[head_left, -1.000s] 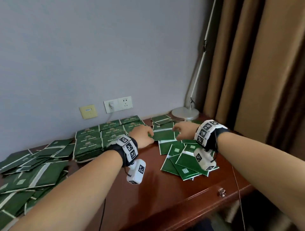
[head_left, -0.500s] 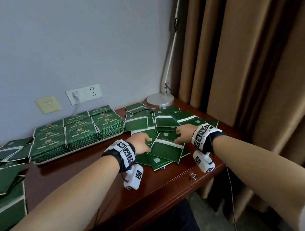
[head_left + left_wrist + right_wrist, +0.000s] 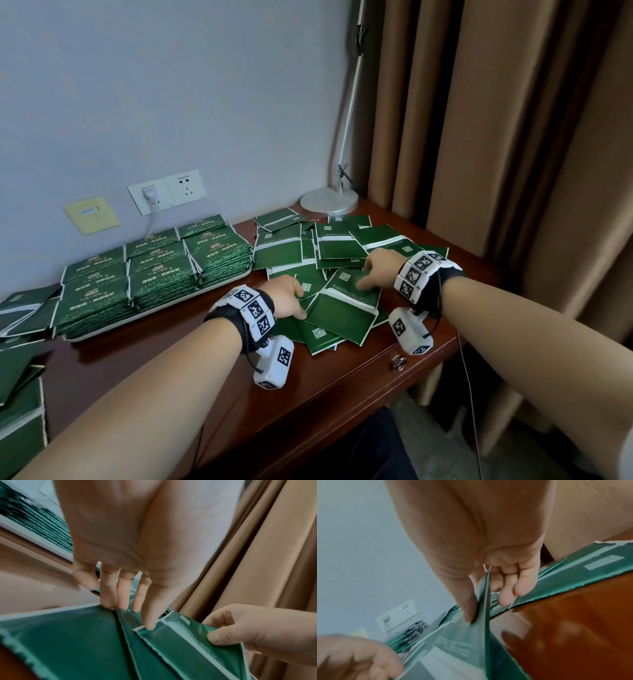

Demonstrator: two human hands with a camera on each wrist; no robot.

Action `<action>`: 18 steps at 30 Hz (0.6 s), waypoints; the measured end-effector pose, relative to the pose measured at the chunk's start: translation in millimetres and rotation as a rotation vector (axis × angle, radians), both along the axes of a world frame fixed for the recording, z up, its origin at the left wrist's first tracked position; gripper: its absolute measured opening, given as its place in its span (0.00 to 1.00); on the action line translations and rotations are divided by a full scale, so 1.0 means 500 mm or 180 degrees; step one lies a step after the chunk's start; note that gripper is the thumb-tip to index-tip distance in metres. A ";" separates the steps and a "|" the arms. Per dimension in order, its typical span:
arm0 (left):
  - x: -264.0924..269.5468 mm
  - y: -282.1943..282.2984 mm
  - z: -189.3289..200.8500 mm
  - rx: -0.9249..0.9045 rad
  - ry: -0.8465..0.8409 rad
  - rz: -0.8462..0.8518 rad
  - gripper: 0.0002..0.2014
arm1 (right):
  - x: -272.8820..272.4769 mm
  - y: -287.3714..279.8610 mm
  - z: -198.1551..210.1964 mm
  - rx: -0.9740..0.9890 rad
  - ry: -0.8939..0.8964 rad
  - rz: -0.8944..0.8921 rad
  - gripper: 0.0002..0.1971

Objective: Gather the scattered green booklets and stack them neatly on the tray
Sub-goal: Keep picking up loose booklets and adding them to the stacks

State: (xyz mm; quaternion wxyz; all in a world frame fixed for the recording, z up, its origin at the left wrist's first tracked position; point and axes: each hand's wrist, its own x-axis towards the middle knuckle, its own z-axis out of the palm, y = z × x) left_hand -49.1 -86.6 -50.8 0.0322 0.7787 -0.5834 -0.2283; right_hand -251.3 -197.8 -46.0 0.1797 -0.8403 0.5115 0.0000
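Several neat stacks of green booklets (image 3: 157,274) fill a white tray (image 3: 161,311) against the wall. A loose pile of green booklets (image 3: 339,246) covers the right end of the desk. My left hand (image 3: 294,301) is on the pile's near left side. In the left wrist view the left hand (image 3: 130,614) has straight fingers whose tips press on booklet edges. My right hand (image 3: 368,277) holds the top booklet (image 3: 342,315) at its far right edge. In the right wrist view the right hand (image 3: 486,608) pinches that booklet (image 3: 462,642), thumb on one face and fingers on the other.
A lamp base (image 3: 329,202) stands at the back right corner beside brown curtains (image 3: 479,137). Wall sockets (image 3: 168,192) sit above the tray. More green booklets (image 3: 20,394) lie along the left edge. A drawer key (image 3: 397,363) sticks out below the desk's front edge.
Both hands have come from the far booklets to the near front of the right pile. The right hand has taken hold of the top booklet's edge. The head view has swung right.
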 end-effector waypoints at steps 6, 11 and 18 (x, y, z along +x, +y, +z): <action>-0.011 0.004 0.009 -0.0101 0.0050 0.0087 0.20 | -0.024 -0.016 0.040 0.0075 -0.0503 -0.0177 0.10; -0.018 0.006 0.010 0.0075 0.0087 0.0084 0.32 | -0.032 -0.011 0.055 -0.0085 -0.0459 0.0241 0.10; -0.025 -0.003 0.011 0.0272 0.0148 0.0186 0.17 | -0.023 0.001 0.027 -0.0135 0.0051 0.0494 0.23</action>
